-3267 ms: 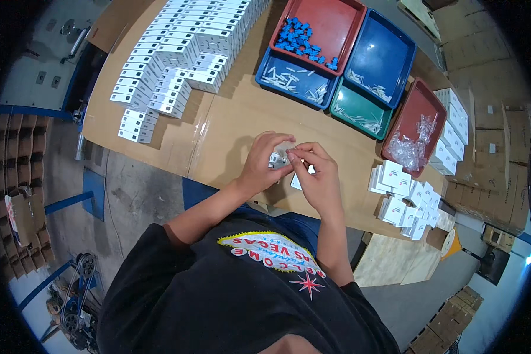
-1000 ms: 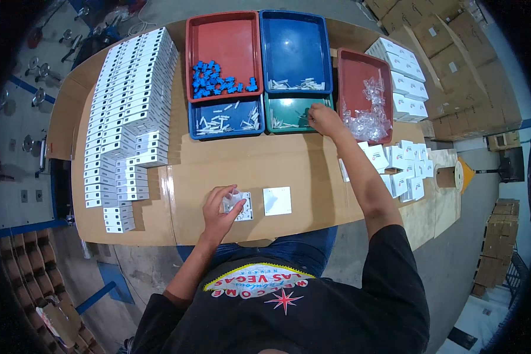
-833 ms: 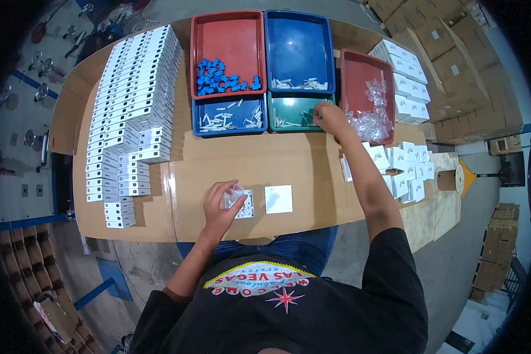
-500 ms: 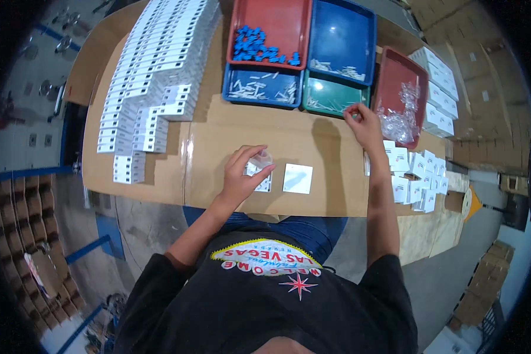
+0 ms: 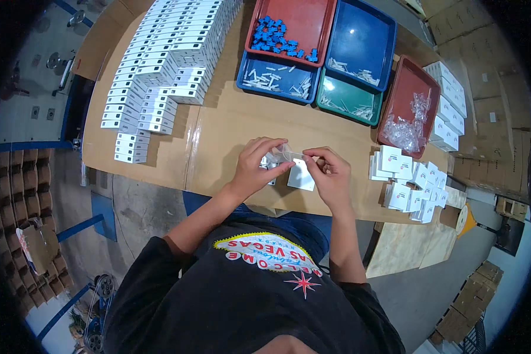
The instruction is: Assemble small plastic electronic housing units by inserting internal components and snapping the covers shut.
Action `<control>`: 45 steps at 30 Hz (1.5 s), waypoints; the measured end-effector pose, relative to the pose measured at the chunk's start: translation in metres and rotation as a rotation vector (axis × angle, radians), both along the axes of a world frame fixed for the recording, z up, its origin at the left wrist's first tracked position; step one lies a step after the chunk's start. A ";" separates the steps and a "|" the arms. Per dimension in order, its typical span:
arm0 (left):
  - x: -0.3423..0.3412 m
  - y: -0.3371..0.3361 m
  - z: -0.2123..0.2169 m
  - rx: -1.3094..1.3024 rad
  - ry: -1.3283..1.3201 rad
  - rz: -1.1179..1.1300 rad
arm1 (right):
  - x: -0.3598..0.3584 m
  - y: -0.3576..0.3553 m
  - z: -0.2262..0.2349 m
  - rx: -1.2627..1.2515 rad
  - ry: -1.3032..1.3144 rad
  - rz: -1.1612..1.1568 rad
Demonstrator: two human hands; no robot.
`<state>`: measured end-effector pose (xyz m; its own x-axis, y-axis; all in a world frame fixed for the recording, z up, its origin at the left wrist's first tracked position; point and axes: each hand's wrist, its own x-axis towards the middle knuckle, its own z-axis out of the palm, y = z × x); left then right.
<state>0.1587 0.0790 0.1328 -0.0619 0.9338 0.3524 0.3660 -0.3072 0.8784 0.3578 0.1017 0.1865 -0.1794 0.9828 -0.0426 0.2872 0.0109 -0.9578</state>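
My left hand (image 5: 255, 168) pinches a small clear plastic bag (image 5: 285, 150) above the cardboard-covered table. At the bag's mouth, my right hand (image 5: 330, 174) is closed on a thin whitish stick-like piece (image 5: 297, 155), whose exact kind is too small to make out. A flat white square (image 5: 301, 178) lies on the cardboard beneath, between my hands. Partly hidden under my left hand is another white piece (image 5: 264, 161) with dark marks.
Trays stand at the back: a red one (image 5: 327, 29) with blue parts, blue (image 5: 359, 35) and green (image 5: 336, 109) ones with small white pieces, and a red one (image 5: 395, 88) with clear bags. White boxes are stacked left (image 5: 188, 50) and small ones right (image 5: 416, 183).
My right hand has come from the green tray back toward me, and now meets the bag in my left hand. The view has shifted slightly.
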 end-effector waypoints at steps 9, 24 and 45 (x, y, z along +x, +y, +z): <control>0.002 -0.006 0.001 0.061 0.021 -0.089 | -0.017 -0.001 -0.004 -0.016 0.015 0.035; 0.001 -0.006 0.005 -0.067 -0.045 -0.160 | -0.001 0.000 0.012 -0.013 -0.161 0.270; 0.003 -0.008 0.002 -0.543 -0.620 -0.243 | 0.014 0.004 0.000 -0.117 -0.184 0.201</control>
